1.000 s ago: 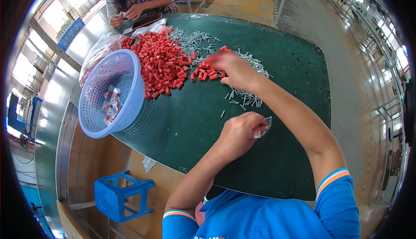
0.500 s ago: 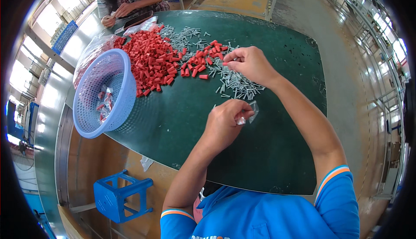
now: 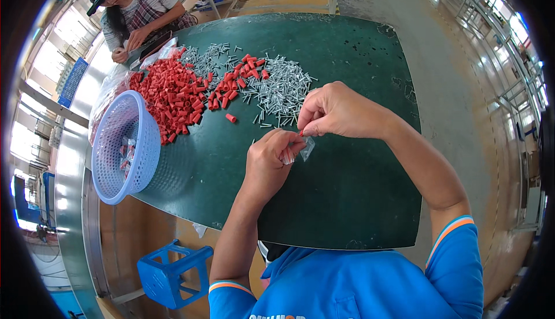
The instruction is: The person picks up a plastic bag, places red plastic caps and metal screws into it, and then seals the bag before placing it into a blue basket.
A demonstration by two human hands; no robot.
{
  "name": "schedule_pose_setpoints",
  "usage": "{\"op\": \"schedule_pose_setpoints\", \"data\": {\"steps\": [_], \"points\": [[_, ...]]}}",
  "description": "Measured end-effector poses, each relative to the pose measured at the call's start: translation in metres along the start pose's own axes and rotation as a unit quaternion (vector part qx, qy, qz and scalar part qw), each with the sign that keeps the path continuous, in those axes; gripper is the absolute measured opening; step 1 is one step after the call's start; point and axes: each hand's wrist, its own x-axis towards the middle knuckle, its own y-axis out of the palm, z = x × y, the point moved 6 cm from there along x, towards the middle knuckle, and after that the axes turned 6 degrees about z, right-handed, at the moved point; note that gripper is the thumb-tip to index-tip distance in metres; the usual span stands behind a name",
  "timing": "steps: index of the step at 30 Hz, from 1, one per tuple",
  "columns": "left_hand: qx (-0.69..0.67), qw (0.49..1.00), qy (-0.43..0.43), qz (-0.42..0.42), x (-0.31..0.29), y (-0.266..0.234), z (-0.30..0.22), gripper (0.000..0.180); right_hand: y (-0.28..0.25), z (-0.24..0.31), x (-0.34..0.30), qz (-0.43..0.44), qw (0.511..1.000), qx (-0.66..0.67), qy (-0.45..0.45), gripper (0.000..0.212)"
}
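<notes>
My left hand is closed on a small clear plastic bag, which pokes out past the fingertips. Thumb and fingers of my right hand pinch a small red plastic sleeve at the bag, right against my left fingertips. Most of the sleeve is hidden by the fingers. Just beyond both hands lies a pile of grey metal pins. Left of it are loose red sleeves and a big heap of red sleeves.
A light blue perforated basket at the table's left edge holds several small filled bags. A large clear bag lies behind it. A co-worker sits at the far left of the green table. A blue stool stands below.
My right hand has come from the loose red sleeves back toward me, with a red sleeve in its fingers, and now meets my left hand at the bag. The whole view has shifted slightly.
</notes>
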Motion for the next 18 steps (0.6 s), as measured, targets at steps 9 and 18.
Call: {"op": "schedule_pose_setpoints", "data": {"steps": [9, 18], "points": [[0.011, 1.0, -0.004, 0.0, -0.002, -0.003, -0.001, 0.015, -0.008, 0.002, 0.004, -0.077, 0.997, 0.023, -0.005, 0.015], [0.011, 1.0, 0.006, -0.029, 0.0, -0.006, -0.002, 0.013, 0.013, 0.003, -0.004, -0.094, 0.993, 0.003, -0.068, 0.036]]}}
